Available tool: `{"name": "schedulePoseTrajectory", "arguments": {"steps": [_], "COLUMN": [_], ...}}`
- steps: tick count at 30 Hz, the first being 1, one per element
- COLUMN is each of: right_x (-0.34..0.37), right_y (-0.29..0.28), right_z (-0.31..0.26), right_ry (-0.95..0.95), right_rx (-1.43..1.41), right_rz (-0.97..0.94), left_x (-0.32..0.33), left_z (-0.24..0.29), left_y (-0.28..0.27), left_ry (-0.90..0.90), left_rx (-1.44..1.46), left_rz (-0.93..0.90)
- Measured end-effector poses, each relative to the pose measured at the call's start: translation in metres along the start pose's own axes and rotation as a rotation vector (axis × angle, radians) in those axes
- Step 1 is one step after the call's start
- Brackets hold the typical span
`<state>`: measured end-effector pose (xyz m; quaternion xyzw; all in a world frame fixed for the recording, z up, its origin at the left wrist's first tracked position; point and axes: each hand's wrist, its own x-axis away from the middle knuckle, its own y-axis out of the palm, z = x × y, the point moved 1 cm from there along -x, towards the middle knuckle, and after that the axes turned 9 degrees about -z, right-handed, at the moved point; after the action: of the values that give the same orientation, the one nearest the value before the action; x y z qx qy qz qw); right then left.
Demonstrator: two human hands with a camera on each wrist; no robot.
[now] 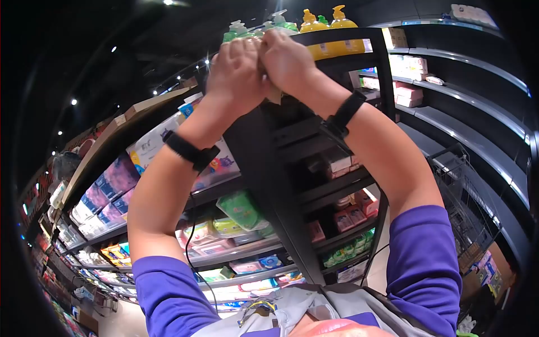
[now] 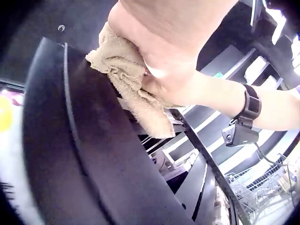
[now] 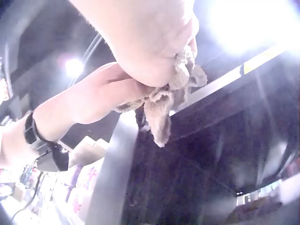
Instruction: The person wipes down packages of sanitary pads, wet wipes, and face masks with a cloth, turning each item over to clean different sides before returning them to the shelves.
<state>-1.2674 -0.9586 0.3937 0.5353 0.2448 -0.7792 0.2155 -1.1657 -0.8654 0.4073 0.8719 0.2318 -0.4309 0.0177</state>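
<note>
Both hands are raised together at the top of a black shelf post (image 1: 261, 146). A tan terry cloth (image 2: 124, 63) is bunched under them, one end hanging loose below. My left hand (image 1: 238, 70) curls over it at the post's top; its fingertips are hidden. Right beside it, my right hand (image 1: 287, 60) grips the cloth, whose folds (image 3: 159, 115) stick out below the palm in the right wrist view. Close behind the hands stand green-capped pump bottles (image 1: 238, 29) and yellow pump bottles (image 1: 339, 19) on the top shelf.
Packaged goods (image 1: 241, 210) fill the shelves left of the post. More shelves with boxes (image 1: 356, 210) lie to its right. A wire cart (image 1: 463, 194) stands at the right, near long dark shelves (image 1: 466, 92). A thin cable (image 1: 193, 236) hangs by the left arm.
</note>
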Motion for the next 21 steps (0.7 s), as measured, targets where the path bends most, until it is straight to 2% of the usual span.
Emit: {"name": "schedulePoseTrajectory", "arguments": {"steps": [3,5,7,9,10,11,13,15,16,17,19,21], "right_x": [0.014,0.025,0.037,0.043,0.044,0.046,0.043,0.034,0.031,0.029,0.032,0.039], "right_y": [-0.003,-0.003,-0.009,-0.015,-0.017,-0.016,-0.031,-0.001,-0.006,-0.013,-0.018,-0.025], "right_z": [0.048,0.086,0.118,0.141,0.146,0.149,0.131,0.133,0.125,0.119,0.117,0.131], "right_ry": [0.124,0.147,0.176,0.178,0.136,0.131,0.154,0.120,0.107,0.095,0.083,0.125], "right_rx": [-0.006,-0.042,0.037,0.037,-0.038,-0.038,-0.227,-0.137,-0.147,-0.156,-0.274,-0.239], "right_rz": [-0.060,-0.022,-0.006,-0.045,-0.035,-0.045,-0.159,-0.144,-0.183,-0.220,-0.162,-0.189], "left_x": [-0.033,-0.057,-0.078,-0.093,-0.098,-0.100,-0.104,-0.104,-0.098,-0.097,-0.094,-0.096], "left_z": [0.024,0.044,0.067,0.087,0.091,0.093,0.090,0.077,0.070,0.062,0.060,0.069], "left_y": [0.029,0.044,0.051,0.051,0.050,0.048,0.030,0.017,0.010,0.013,0.009,0.013], "left_ry": [0.093,0.091,0.142,0.143,0.154,0.147,0.058,0.021,0.057,0.069,0.062,0.077], "left_rx": [0.058,0.083,0.060,0.117,-0.007,0.000,-0.027,-0.025,-0.035,-0.011,0.042,0.023], "left_rz": [0.134,0.131,0.182,0.105,0.082,0.077,-0.176,-0.268,-0.190,-0.204,-0.249,-0.239]}}
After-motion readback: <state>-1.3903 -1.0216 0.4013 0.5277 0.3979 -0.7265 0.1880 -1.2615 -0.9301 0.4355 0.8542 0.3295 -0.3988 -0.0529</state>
